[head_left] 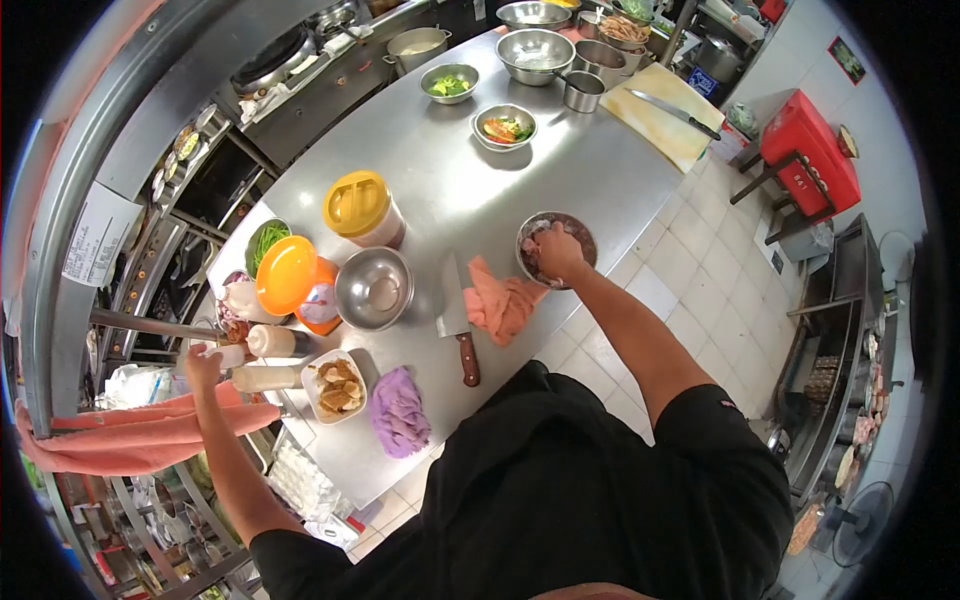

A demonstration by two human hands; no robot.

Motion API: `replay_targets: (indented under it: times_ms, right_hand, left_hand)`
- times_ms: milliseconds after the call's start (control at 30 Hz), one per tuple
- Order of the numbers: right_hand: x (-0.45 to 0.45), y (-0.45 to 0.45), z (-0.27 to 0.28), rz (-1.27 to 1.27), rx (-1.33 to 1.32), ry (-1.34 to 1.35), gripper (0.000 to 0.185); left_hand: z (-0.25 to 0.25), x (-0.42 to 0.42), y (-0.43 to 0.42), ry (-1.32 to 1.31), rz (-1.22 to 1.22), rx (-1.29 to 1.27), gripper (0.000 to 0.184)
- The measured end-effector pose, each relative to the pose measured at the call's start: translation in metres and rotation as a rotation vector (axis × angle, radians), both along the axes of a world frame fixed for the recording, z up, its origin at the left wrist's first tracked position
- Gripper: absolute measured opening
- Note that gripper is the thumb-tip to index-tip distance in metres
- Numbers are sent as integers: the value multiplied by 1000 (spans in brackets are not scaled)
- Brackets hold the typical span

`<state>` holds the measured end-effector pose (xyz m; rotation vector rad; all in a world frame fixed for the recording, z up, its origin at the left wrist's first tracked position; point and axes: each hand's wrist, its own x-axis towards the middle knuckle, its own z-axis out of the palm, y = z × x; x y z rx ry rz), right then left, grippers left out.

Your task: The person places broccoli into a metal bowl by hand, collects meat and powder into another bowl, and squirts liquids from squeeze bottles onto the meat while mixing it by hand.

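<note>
At the left end of the steel table, my left hand [203,368] is closed around a white squeeze bottle [228,356]. Two more squeeze bottles stand beside it, one with dark contents [283,342] and one pale [265,379]. My right hand [558,250] reaches into a metal bowl [590,235] near the table's right edge. Its fingers are curled in dark reddish food that looks like raw meat; what they hold is not clear. Left of that bowl lies a crumpled orange cloth [500,303], and a cleaver [455,310] with a brown handle is beside the cloth.
Nearby are an empty steel bowl [374,288], a yellow-lidded tub [360,207], an orange lid [287,275], a white dish of browned food [336,387] and a purple cloth [400,412]. Farther off, a knife [670,110] lies on a cutting board [655,130], near bowls of vegetables [503,128].
</note>
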<state>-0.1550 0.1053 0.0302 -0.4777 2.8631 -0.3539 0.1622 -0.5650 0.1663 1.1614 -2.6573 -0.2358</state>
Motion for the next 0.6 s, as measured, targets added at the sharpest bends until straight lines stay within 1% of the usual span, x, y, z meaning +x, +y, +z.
replay_targets:
  times_ms: [33,67,133,233,267,333,367,400,467,533,567,600]
  right_hand:
    - [-3,4,1,-7,-51,20,24]
    - [-8,11,-5,11,-83,31,24]
    - [-24,23,-28,52,-148,49,23]
    - [-29,27,-13,26,-177,-118,29]
    - [-21,26,13,28,-191,-139,33]
    - [-27,27,3,10,-221,-43,37]
    - [-28,32,-2,-3,-234,7,39]
    - [-26,34,1,-3,-224,-8,41]
    - [-21,34,15,-1,-208,-43,45]
    - [-20,35,18,122,-120,-83,53]
    - [-20,34,17,189,-78,-108,58]
    - [-18,34,21,192,-110,-132,56]
  left_hand:
    - [7,0,3,23,9,25,43]
    - [2,5,-7,91,-13,68,42]
    - [-10,23,-48,224,-51,153,40]
    - [5,42,-56,240,-79,145,36]
    - [18,45,-40,252,-80,135,32]
    - [44,50,-18,271,-44,259,32]
    - [49,50,-7,280,-30,325,31]
    - [41,56,-20,343,-111,341,32]
    - [55,51,5,345,-85,334,32]
    - [74,52,33,309,-32,313,32]
    - [78,51,42,322,-61,307,31]
    - [82,51,51,329,-84,302,30]
